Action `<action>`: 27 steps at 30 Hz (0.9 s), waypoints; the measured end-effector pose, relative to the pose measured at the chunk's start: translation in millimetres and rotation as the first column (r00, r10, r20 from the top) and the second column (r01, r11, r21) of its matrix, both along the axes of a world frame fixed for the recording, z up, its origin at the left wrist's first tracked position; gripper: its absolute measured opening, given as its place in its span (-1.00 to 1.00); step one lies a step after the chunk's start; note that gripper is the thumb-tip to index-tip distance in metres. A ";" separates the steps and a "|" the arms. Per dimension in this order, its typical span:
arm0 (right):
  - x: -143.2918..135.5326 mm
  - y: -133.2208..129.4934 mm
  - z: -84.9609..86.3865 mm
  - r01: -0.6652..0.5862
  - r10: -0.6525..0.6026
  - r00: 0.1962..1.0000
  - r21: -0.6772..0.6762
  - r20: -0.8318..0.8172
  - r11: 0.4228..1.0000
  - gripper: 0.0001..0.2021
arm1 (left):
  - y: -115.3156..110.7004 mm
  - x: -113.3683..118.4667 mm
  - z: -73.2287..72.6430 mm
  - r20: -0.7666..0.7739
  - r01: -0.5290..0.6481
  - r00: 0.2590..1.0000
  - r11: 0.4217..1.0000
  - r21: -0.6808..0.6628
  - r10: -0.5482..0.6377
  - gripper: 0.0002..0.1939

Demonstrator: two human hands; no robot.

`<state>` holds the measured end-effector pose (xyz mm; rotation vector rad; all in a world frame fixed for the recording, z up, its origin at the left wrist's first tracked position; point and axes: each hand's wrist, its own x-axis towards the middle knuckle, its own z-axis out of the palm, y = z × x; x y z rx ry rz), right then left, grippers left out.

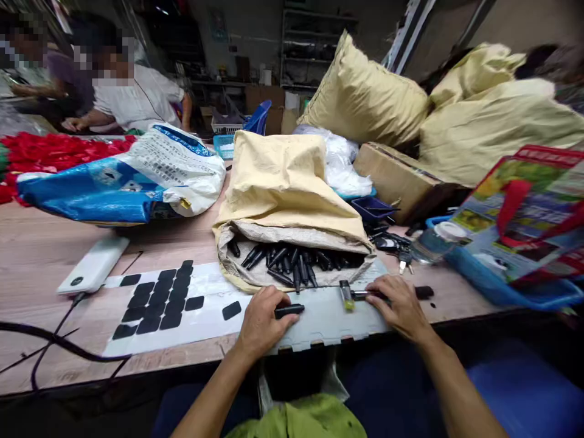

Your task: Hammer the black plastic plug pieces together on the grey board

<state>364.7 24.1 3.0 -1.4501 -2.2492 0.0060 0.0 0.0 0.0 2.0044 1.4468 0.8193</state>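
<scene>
My left hand [264,322] is closed on a short black tube [290,310] above the grey board [323,322] at the table's front edge. Closed round the dark handle of a small hammer [347,295], my right hand [398,303] rests at the board's right side; the hammer's head points left, with a yellowish lower end. Just behind both hands, a cream cloth sack [287,182] lies open toward me, with several black tubes [296,267] in its mouth. Black rounded squares [159,299] lie in rows on a white sheet [205,325] to the left.
A white power bank [93,266] with a cable and a blue-white bag [137,176] are at left. Keys [405,261], a glass jar [438,243] and a blue basket [524,292] stand right. Large sacks [369,91] lie behind. A person [132,91] sits at back left.
</scene>
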 end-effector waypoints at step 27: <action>-161.9 -87.8 28.4 0.052 -0.052 0.995 -0.001 -0.084 0.999 -0.55 | 2.4 4.4 4.3 0.014 -0.071 0.997 0.995 -0.064 0.072 -0.85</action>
